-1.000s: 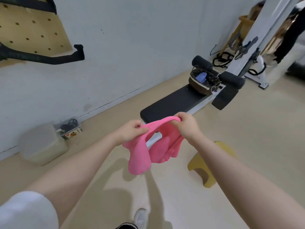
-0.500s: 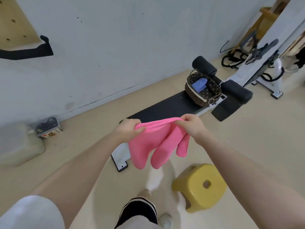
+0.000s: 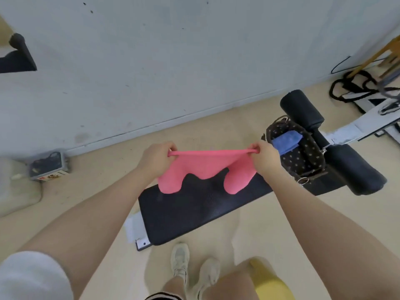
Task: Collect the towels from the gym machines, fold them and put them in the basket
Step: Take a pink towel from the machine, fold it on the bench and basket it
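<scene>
a small home-style gym room: a black padded bench [image 3: 201, 211] with foam roller pads [image 3: 303, 111] sits on the beige floor [image 3: 281, 224] near a plain wall [image 3: 173, 61], with black resistance straps [image 3: 350, 85] far right.

Count: 2 towels, 1 pink [image 3: 203, 167], 1 blue [image 3: 286, 141]. 1 basket [image 3: 311, 156]. 1 bench [image 3: 194, 211]. 2 roller pads, [image 3: 302, 110] & [image 3: 355, 167]. 1 yellow stool [image 3: 272, 280]. 2 hands, left [image 3: 157, 160], right [image 3: 265, 158]. 2 shoes, [image 3: 179, 259] & [image 3: 208, 271].
</scene>
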